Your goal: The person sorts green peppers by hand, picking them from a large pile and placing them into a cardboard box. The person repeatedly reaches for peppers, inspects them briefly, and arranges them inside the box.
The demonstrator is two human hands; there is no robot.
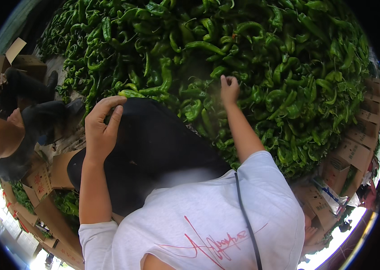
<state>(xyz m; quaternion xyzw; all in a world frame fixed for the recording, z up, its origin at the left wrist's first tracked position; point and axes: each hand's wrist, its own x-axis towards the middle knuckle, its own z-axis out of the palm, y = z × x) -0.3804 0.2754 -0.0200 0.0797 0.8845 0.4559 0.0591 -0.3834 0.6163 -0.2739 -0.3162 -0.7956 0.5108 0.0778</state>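
A large heap of green peppers [277, 101] fills the ground in front of me. My right hand [229, 88] is over the heap, its fingers curled close to a green pepper [218, 71]; whether it touches that pepper cannot be told. My left hand [104, 125] is raised above my dark-clothed knee, with thumb and fingers bent and apart and nothing seen between them. Just past its fingertips lies a pale green pepper [131, 93] at the heap's near edge.
A person in dark trousers [41, 114] sits at the left. An open cardboard box with green peppers [67, 202] stands at my lower left. Several cardboard boxes [353, 152] line the right side. Another box [29, 64] is at the upper left.
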